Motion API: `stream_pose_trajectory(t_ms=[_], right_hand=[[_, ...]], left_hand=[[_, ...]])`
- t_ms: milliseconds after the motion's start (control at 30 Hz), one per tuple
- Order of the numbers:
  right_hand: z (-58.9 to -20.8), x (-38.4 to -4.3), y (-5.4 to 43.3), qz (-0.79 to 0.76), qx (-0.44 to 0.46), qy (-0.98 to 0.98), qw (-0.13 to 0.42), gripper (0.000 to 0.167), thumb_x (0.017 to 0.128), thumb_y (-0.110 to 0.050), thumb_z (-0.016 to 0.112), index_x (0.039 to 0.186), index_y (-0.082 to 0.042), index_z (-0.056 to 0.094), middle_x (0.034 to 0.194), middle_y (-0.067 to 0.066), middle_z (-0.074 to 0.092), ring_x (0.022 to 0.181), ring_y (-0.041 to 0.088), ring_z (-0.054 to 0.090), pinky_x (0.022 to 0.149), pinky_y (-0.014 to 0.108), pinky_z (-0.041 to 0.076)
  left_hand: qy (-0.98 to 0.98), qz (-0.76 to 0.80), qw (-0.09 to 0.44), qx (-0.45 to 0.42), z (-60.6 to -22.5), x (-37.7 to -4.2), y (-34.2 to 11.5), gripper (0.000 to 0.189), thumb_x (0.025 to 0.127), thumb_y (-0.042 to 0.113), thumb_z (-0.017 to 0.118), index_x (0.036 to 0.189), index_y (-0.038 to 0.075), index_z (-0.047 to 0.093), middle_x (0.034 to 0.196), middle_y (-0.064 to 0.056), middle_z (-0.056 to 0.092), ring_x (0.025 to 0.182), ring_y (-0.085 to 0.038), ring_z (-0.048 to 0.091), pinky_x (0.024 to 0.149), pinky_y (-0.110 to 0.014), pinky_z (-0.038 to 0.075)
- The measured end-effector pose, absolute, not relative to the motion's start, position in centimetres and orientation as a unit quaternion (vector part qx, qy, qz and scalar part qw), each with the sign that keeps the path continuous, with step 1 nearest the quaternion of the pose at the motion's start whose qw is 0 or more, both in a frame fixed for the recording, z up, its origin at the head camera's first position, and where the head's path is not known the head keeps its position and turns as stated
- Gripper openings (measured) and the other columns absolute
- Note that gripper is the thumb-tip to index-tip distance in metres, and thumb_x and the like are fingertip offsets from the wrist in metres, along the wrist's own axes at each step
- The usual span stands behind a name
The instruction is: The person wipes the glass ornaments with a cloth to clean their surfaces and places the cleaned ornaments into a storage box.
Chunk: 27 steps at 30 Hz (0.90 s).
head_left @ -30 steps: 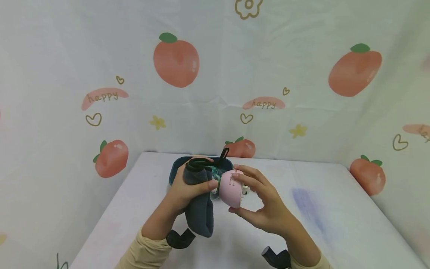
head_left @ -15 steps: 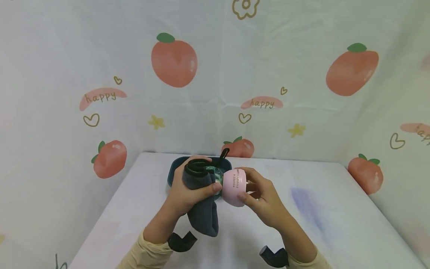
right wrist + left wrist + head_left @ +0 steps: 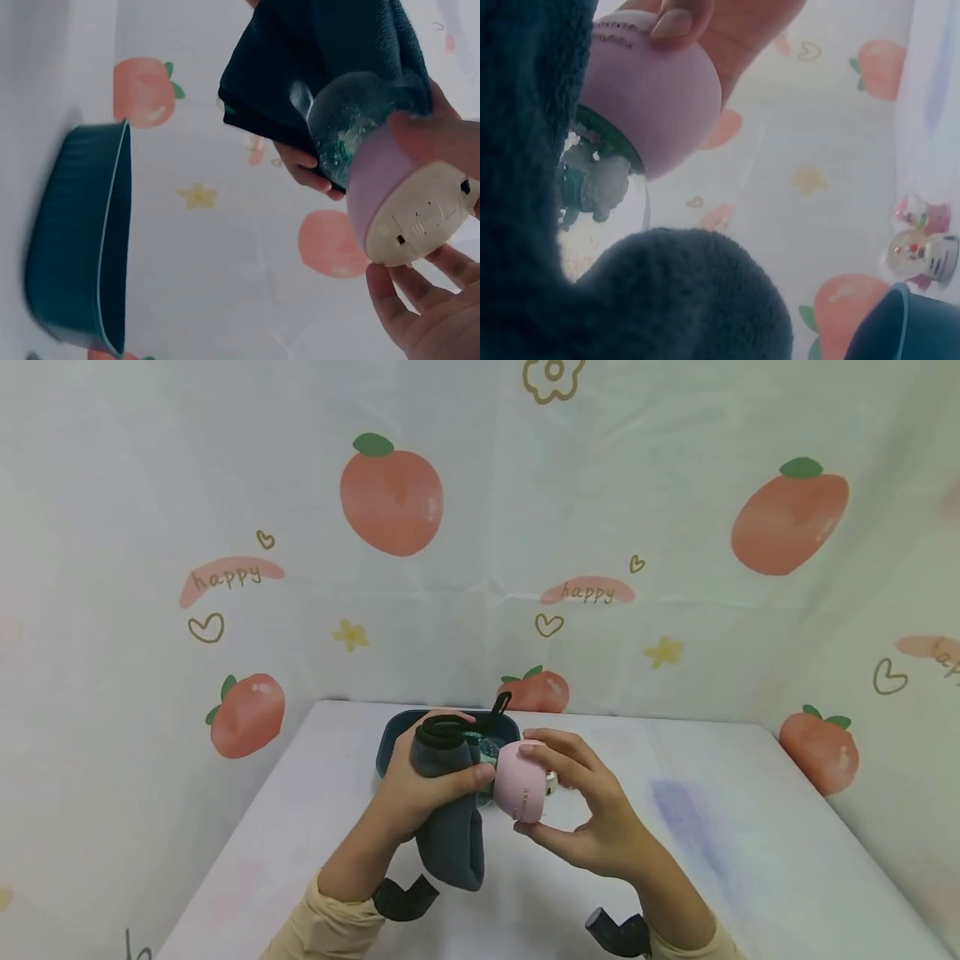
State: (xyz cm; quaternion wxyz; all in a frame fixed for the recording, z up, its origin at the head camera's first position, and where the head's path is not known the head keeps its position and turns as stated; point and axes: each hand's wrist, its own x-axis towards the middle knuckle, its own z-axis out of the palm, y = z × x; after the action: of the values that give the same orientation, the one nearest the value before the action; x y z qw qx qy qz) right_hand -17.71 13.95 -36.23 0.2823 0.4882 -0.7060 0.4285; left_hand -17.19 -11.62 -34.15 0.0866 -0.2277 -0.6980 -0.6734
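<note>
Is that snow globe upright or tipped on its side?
Tipped sideways: the pink base points toward the right hand, the clear dome toward the dark cloth.

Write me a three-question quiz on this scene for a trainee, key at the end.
1. What does the left hand grip?
2. True or false: the right hand holds the globe by its pink base.
3. Pick one. The tub is: (a) bright yellow, (b) dark teal, (c) white.

Key:
1. The cloth.
2. True.
3. b.
</note>
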Motion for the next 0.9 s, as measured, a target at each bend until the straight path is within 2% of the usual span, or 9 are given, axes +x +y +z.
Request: stream_pose_trajectory(t_ms=[133,267,400,500,567,633,767,833,900], right_hand=[[-36.17,-17.55,14.17,0.441,0.481,-0.710,0.265,0.083,0.074,-0.023,0.098,0.143,-0.002,0.057,0.143,0.020,0.056,0.135,0.023,0.054,0.096,0.025,0.051],[-36.04,-17.49,14.32,0.461,0.469,-0.717,0.232,0.084,0.085,-0.041,0.089,0.150,-0.002,0.052,0.146,0.018,0.055,0.132,0.022,0.055,0.097,0.026,0.052],[-35.97,-17.39,14.27,0.492,0.425,-0.745,0.149,0.067,0.099,-0.029,0.074,0.157,-0.013,0.046,0.143,0.009,0.058,0.118,0.017,0.066,0.092,0.030,0.058],[-35.84,-17.16,14.39,0.512,0.398,-0.757,0.086,0.061,0.101,-0.013,0.067,0.157,-0.019,0.044,0.136,0.006,0.062,0.108,0.016,0.071,0.087,0.033,0.062],[-35.77,-17.10,14.42,0.519,0.401,-0.752,0.071,0.063,0.099,-0.006,0.069,0.156,-0.019,0.045,0.133,0.006,0.062,0.105,0.016,0.071,0.086,0.033,0.063],[-35.70,-17.07,14.56,0.510,0.420,-0.744,0.098,0.070,0.093,-0.005,0.079,0.154,-0.015,0.048,0.135,0.008,0.061,0.110,0.016,0.068,0.087,0.031,0.062],[-35.63,-17.21,14.68,0.461,0.466,-0.725,0.210,0.078,0.077,-0.013,0.096,0.146,-0.011,0.060,0.143,0.014,0.057,0.124,0.019,0.061,0.092,0.027,0.056],[-35.62,-17.25,14.65,0.443,0.479,-0.716,0.249,0.076,0.073,-0.015,0.099,0.141,-0.010,0.064,0.145,0.018,0.056,0.130,0.021,0.059,0.095,0.028,0.054],[-35.59,-17.26,14.62,0.439,0.484,-0.713,0.256,0.076,0.073,-0.014,0.099,0.141,-0.011,0.065,0.146,0.019,0.056,0.134,0.022,0.058,0.094,0.028,0.053]], left_hand=[[-0.700,-0.669,0.095,-0.229,-34.11,-17.20,-11.20,0.065,0.079,0.031,0.093,0.132,0.009,0.064,0.122,-0.009,0.072,0.105,-0.026,0.070,0.091,-0.040,0.059],[-0.706,-0.660,0.121,-0.228,-34.08,-17.03,-11.09,0.066,0.078,0.033,0.094,0.131,0.009,0.065,0.120,-0.007,0.073,0.106,-0.027,0.071,0.091,-0.041,0.059],[-0.703,-0.664,0.130,-0.219,-34.14,-16.74,-11.10,0.064,0.077,0.031,0.095,0.130,0.012,0.066,0.120,-0.006,0.073,0.108,-0.027,0.071,0.091,-0.042,0.059],[-0.698,-0.669,0.126,-0.224,-34.23,-16.80,-10.94,0.061,0.077,0.027,0.094,0.129,0.012,0.066,0.119,-0.008,0.073,0.107,-0.026,0.071,0.090,-0.041,0.060],[-0.689,-0.677,0.122,-0.228,-34.35,-16.78,-10.91,0.061,0.078,0.023,0.094,0.130,0.010,0.065,0.120,-0.009,0.073,0.106,-0.026,0.071,0.089,-0.040,0.060],[-0.677,-0.689,0.112,-0.231,-34.45,-16.82,-10.87,0.061,0.079,0.021,0.092,0.131,0.008,0.064,0.120,-0.012,0.072,0.105,-0.026,0.071,0.089,-0.039,0.061],[-0.657,-0.712,0.084,-0.231,-34.53,-17.01,-10.76,0.061,0.083,0.022,0.089,0.134,0.003,0.061,0.119,-0.014,0.071,0.105,-0.026,0.070,0.087,-0.037,0.061],[-0.655,-0.717,0.074,-0.226,-34.56,-17.09,-10.73,0.061,0.084,0.024,0.089,0.133,0.002,0.061,0.119,-0.015,0.070,0.104,-0.025,0.070,0.087,-0.037,0.061],[-0.657,-0.716,0.073,-0.223,-34.59,-17.11,-10.72,0.061,0.083,0.025,0.089,0.133,0.002,0.061,0.117,-0.015,0.070,0.103,-0.025,0.070,0.086,-0.037,0.061]])
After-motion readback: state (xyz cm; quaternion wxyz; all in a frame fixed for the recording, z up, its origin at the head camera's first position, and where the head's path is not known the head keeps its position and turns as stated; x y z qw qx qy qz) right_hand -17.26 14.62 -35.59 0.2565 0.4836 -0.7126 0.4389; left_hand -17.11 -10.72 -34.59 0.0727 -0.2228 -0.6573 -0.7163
